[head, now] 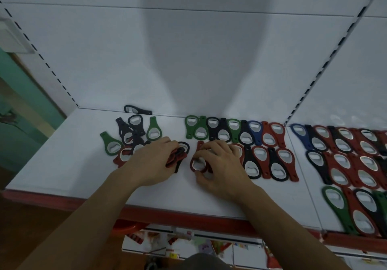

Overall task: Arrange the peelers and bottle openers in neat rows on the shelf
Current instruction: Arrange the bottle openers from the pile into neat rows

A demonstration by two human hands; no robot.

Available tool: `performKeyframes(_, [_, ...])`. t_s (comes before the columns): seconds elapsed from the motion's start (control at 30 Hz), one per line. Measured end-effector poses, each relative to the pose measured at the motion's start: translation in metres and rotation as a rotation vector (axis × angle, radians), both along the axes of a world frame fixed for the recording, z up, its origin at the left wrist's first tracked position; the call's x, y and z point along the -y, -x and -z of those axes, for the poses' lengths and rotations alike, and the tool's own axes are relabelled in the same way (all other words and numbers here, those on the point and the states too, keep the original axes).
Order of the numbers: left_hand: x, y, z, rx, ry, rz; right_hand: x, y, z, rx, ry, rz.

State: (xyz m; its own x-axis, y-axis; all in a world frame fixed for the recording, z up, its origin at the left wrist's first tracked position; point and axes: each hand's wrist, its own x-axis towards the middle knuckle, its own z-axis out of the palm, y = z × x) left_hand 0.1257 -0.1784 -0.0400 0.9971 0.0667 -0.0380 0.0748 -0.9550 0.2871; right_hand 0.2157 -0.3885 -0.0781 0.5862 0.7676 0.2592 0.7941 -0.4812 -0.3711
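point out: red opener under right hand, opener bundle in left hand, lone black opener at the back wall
red opener (198, 163): head view, on its metal ring
opener bundle (177, 158): head view, on the red and black handles
black opener (134, 109): head view, on its head

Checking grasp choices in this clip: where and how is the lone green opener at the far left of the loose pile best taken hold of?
Grip the green opener by its narrow handle, which points up-left, away from the pile. Come from the left, where the shelf is bare; its wide head touches a red opener.
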Motion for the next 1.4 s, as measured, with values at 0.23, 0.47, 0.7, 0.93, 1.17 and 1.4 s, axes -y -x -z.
performKeyframes(0.23, [0.008, -0.004, 0.005, 0.038, 0.083, -0.003, -0.001, -0.001, 0.002, 0.002, 0.006, -0.015])
performKeyframes(0.47, [0.015, -0.009, 0.009, 0.116, 0.114, -0.061, -0.001, 0.0, 0.0, -0.01, -0.036, -0.023])
performKeyframes(0.7, [0.015, -0.004, 0.012, 0.156, 0.212, -0.127, 0.027, -0.007, -0.02, -0.043, -0.076, 0.179])
performKeyframes(0.93, [0.014, -0.008, 0.01, 0.143, 0.261, -0.156, 0.025, 0.005, -0.011, 0.028, 0.108, 0.114])
performKeyframes(1.17, [0.016, -0.007, 0.01, 0.14, 0.222, -0.141, 0.021, 0.007, -0.01, 0.004, 0.099, 0.099])
performKeyframes(1.4, [0.021, -0.01, 0.012, 0.206, 0.289, -0.234, 0.057, 0.004, -0.023, -0.025, -0.032, 0.37])
